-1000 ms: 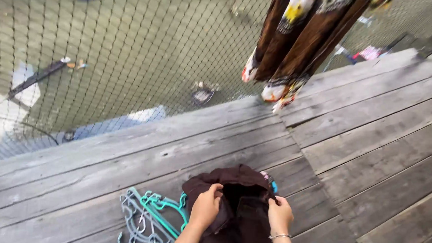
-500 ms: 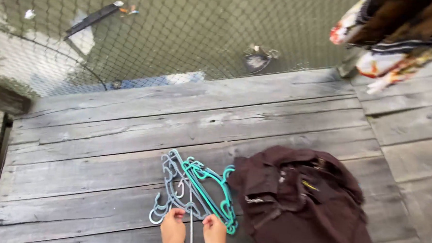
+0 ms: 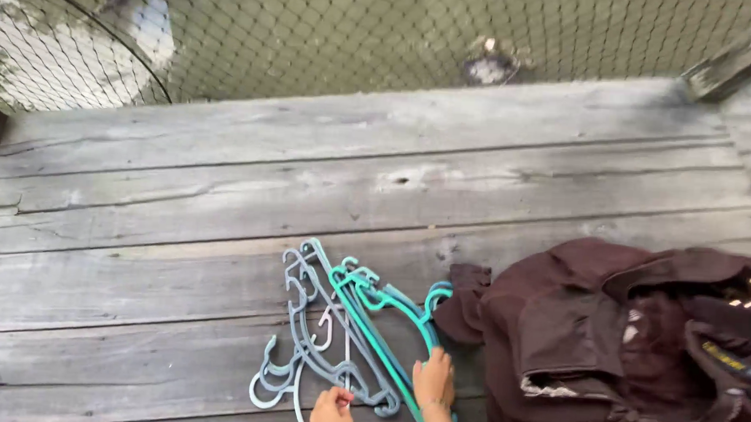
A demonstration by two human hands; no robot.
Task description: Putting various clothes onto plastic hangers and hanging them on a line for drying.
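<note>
Head view: left hand (image 3: 331,408) pinches the grey plastic hangers (image 3: 323,339), fingers closed on one bar. Right hand (image 3: 434,381) lies flat, fingers spread, on the teal hangers (image 3: 380,308). The pile lies near the wooden deck's (image 3: 310,166) near edge, touching a dark brown garment heap (image 3: 631,349).

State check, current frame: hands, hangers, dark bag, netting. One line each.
left hand: fingers curled on the grey hangers, grip unclear.
right hand: resting on the teal hangers, fingers loosely spread.
grey hangers: tangled pile, flat on the planks.
teal hangers: in the same pile, overlapping the grey.
dark bag: slumped, mouth open.
netting: in place beyond the planks.
</note>
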